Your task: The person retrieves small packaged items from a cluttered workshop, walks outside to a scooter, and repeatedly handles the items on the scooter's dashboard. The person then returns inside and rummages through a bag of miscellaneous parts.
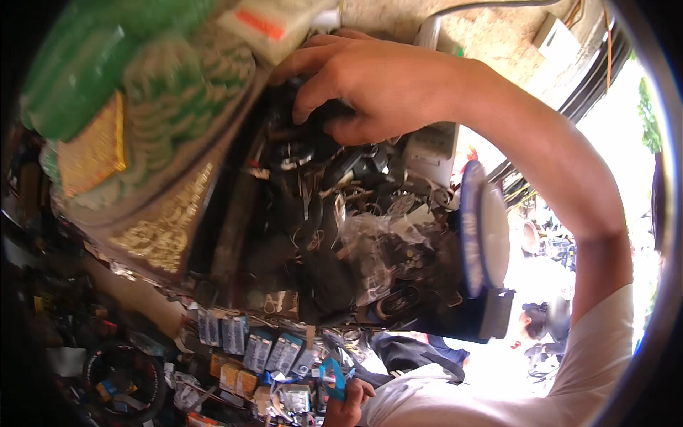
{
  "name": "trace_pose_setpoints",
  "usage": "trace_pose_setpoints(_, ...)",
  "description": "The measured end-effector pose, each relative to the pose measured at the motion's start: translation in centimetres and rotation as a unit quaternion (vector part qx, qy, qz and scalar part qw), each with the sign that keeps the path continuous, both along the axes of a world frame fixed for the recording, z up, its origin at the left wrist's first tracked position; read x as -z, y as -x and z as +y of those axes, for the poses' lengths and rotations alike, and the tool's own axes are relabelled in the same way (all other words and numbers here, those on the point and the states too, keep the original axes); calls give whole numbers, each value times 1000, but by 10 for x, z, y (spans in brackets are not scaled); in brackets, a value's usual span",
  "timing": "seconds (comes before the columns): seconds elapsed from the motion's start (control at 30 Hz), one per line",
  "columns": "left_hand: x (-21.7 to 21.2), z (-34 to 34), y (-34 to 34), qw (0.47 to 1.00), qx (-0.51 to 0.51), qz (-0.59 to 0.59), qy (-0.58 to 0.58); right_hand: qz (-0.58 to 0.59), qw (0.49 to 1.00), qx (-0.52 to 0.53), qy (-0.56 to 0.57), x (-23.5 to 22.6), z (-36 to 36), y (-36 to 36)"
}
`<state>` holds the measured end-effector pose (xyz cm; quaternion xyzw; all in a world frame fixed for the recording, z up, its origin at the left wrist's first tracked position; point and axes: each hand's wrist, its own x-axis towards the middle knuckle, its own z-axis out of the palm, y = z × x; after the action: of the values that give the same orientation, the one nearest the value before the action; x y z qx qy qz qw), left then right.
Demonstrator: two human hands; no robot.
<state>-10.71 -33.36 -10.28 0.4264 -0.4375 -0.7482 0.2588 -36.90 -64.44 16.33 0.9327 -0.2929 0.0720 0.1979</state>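
Note:
My right hand [370, 89] reaches in from the right over a dark, open-topped container [231, 235]. Its fingers are bent and spread apart, with the thumb well away from the index finger. The fingertips lie among black pieces beneath them, partly hidden; nothing is plainly held. Below them lie keys and black key fobs [292, 153], metal rings and a crumpled clear plastic bag [366, 249]. Low in the view, my left hand [348, 402] is closed round a small teal-blue piece [331, 377] whose kind I cannot make out.
A glossy green ornament [85, 78] stands on a base at upper left. A blue-rimmed white round object [491, 231] sits at the container's right side, near a pale box [430, 153]. Several small boxes [256, 350] line up below. A person [533, 322] appears in the bright background.

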Motion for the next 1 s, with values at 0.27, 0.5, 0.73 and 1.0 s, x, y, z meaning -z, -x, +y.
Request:
trace_pose_setpoints(0.27,-108,-27,7,956,139,71,249,-347,878,-47,-326,-78,187,54)
trace_pose_setpoints(0.5,-221,-57,94,767,196,211,574,-455,730,-98,-500,61,315,5)
trace_pose_setpoints(0.73,-261,-84,135,668,386,247,587,-733,614,-62,-286,110,358,18)
trace_pose_setpoints(1.0,-349,-210,122,835,306,-80,450,-952,262,32,-157,85,361,131)
